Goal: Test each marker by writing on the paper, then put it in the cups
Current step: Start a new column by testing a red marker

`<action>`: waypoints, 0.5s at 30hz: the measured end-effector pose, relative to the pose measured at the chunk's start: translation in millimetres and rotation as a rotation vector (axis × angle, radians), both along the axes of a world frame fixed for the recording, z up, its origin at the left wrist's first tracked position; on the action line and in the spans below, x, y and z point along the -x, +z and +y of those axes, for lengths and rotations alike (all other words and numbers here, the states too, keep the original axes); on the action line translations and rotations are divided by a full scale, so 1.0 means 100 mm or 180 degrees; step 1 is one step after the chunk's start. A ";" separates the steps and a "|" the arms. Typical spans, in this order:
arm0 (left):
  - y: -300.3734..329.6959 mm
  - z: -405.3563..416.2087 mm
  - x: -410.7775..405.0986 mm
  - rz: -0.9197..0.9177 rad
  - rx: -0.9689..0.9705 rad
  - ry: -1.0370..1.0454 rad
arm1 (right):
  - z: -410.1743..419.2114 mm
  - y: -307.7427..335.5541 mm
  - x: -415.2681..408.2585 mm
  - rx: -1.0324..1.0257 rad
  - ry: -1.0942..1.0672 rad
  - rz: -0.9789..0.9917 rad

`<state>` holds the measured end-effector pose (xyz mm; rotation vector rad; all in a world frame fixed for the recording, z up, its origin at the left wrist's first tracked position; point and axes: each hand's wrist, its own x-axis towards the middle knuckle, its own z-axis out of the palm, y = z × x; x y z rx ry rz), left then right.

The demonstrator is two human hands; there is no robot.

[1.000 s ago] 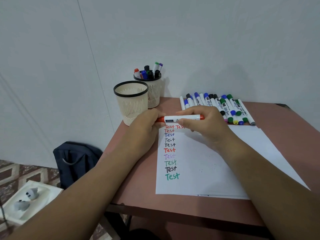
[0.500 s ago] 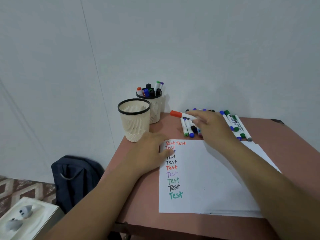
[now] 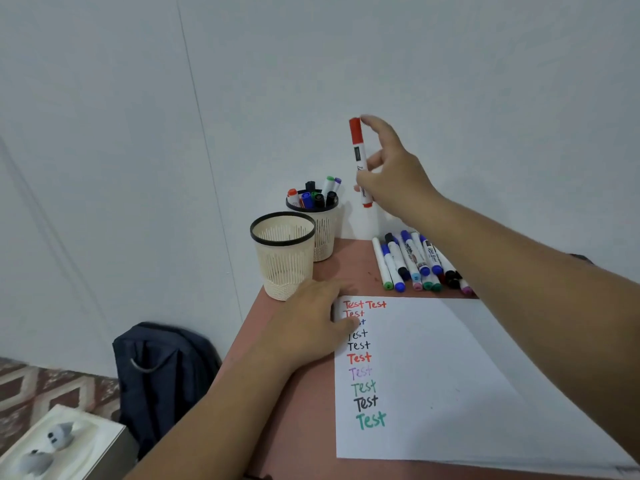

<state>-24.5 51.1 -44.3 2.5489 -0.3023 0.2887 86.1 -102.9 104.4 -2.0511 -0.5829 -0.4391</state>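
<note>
Marker upright in pinching right hand, above and right of full cup.

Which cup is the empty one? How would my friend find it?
Look at the back left corner of the reddish table, near the white wall, where two cream mesh cups with black rims stand. The empty cup is the nearer one, just beyond the left hand. The full cup behind it has markers poking out.

Red-capped white marker, cream slotted cups with black rims, reddish-brown table
</note>
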 end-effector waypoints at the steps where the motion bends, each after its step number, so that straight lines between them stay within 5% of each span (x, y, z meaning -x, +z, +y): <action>1: -0.01 0.01 -0.01 0.0017 0.0052 0.0012 | 0.06 0.04 -0.04 0.0007 0.0031 -0.0063; 15: -0.08 0.05 -0.08 0.0086 0.0280 0.0011 | 0.54 0.01 -0.53 -0.0315 0.0072 -0.0377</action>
